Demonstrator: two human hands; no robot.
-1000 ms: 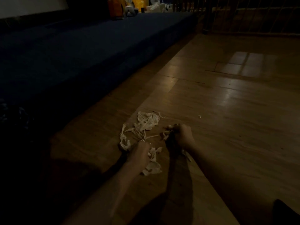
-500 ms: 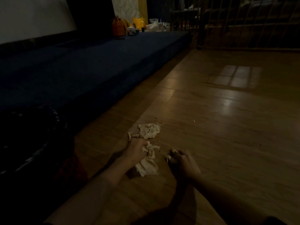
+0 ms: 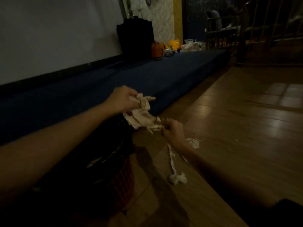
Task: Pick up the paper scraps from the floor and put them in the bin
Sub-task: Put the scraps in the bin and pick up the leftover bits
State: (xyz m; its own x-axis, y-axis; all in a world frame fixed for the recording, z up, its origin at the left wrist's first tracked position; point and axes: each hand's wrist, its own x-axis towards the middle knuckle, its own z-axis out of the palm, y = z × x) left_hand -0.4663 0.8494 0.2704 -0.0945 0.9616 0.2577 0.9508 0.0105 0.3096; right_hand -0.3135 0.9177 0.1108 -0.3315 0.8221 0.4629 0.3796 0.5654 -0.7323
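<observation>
My left hand (image 3: 123, 99) is closed on a crumpled bunch of pale paper scraps (image 3: 141, 117), held in the air over the far rim of the bin. The bin (image 3: 121, 182) is a red lattice basket with a dark liner, low at the left under my left forearm. To the right and a little lower, my right hand (image 3: 173, 133) grips thin paper strips; one long strip (image 3: 172, 161) dangles from it down to a small wad (image 3: 177, 178) at the floor. Another pale scrap (image 3: 194, 142) shows just behind the right wrist.
A long dark blue mat (image 3: 147, 76) runs along the white wall on the left. Bags and small items (image 3: 158, 49) sit at its far end. Wooden floor (image 3: 246, 145) spreads to the right, with a tiny paper bit (image 3: 236, 140) on it. Wooden railings (image 3: 262, 38) stand at the back right.
Both hands have lifted off the floor with paper in them and moved left toward the bin. The view has swung up and left, bringing the bin under my left arm.
</observation>
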